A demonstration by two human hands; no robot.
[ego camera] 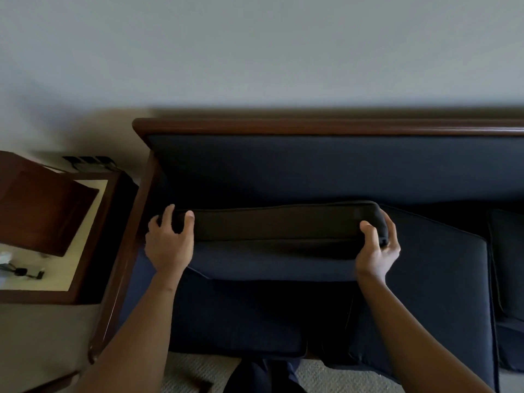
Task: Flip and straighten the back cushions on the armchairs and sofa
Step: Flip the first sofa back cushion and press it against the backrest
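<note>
A dark navy back cushion (278, 225) is held edge-up over the left end of the sofa (312, 171), away from the sofa's upholstered back. My left hand (170, 239) grips the cushion's left end, thumb on top. My right hand (378, 248) grips its right end, fingers wrapped around the corner. The navy seat cushions (442, 293) lie askew below, one overlapping the other. Another cushion (507, 259) shows at the far right edge.
The sofa's wooden top rail (312, 127) runs along a pale wall. A wooden arm (122, 268) borders the left end. Beside it stands a wooden side table (71, 242) with a dark lampshade and small items. Carpet lies below.
</note>
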